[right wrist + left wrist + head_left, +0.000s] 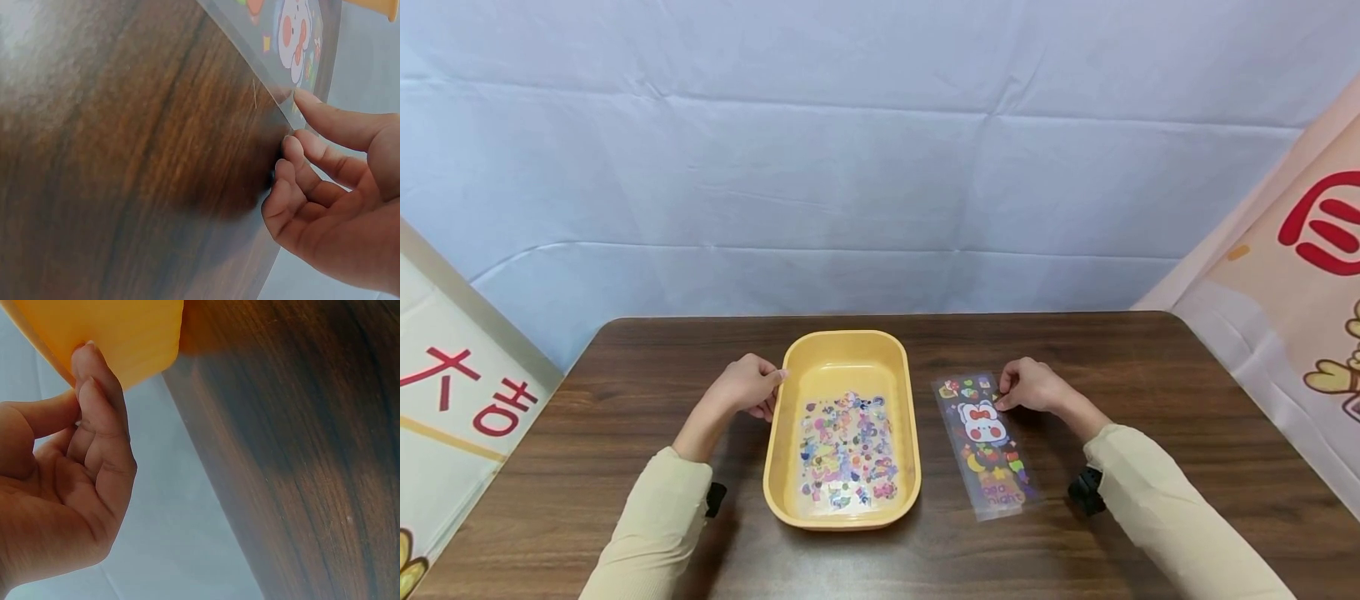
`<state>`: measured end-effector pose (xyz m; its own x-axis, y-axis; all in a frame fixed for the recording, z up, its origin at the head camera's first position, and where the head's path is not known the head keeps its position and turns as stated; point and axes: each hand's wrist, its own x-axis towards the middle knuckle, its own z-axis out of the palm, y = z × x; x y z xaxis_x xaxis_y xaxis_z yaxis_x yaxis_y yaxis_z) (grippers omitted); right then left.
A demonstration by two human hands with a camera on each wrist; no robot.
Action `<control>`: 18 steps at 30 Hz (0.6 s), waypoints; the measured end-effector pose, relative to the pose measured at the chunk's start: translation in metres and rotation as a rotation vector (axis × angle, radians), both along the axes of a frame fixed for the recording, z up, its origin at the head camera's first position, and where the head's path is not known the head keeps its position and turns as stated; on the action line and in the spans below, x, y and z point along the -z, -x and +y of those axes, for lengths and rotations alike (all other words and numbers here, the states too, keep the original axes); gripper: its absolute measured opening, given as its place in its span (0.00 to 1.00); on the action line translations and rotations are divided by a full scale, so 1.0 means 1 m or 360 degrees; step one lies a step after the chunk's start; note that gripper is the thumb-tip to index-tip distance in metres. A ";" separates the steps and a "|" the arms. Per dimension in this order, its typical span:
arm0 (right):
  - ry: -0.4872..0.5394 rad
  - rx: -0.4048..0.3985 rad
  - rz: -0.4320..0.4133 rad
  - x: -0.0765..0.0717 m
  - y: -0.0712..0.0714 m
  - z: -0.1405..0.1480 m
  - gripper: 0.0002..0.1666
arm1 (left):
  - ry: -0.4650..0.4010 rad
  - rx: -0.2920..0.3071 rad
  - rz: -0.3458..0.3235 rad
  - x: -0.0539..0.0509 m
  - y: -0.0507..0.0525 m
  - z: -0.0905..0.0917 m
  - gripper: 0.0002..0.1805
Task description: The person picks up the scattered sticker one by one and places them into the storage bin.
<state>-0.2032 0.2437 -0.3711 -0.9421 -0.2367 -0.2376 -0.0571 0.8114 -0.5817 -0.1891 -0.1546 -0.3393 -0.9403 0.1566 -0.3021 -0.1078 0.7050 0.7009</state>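
A yellow tray (pixel 781 500) stands on the table, with a clear sheet of small colourful stickers (pixel 850 450) lying in it. My left hand (pixel 748 385) pinches the tray's left rim between thumb and fingers; in the left wrist view the hand (pixel 81 462) has its fingertips against the tray's outer wall (pixel 131 337). To the tray's right, a transparent sticker sheet (pixel 985 446) with a white bunny-like figure lies on the table. My right hand (pixel 1033 386) pinches its upper right edge, and in the right wrist view the hand (pixel 337 187) holds the sheet (pixel 269 37) by thumb and index finger.
The brown wooden table (pixel 647 375) ends in front of a pale blue-grey cloth (pixel 850 192). Printed banners with red characters hang at the left (pixel 460 400) and right (pixel 1300 275).
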 end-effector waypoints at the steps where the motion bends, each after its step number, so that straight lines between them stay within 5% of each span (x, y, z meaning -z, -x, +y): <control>1: 0.0002 0.0006 -0.0001 0.000 0.000 0.000 0.13 | 0.0001 0.0002 0.0003 0.000 0.000 0.000 0.19; 18: -0.0017 0.0060 0.0004 0.001 0.002 -0.003 0.16 | 0.0006 0.0004 0.0028 0.000 0.000 0.001 0.19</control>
<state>-0.2051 0.2410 -0.3722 -0.9509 -0.1985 -0.2375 -0.0279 0.8191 -0.5730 -0.1890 -0.1536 -0.3388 -0.9451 0.1578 -0.2863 -0.0937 0.7082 0.6998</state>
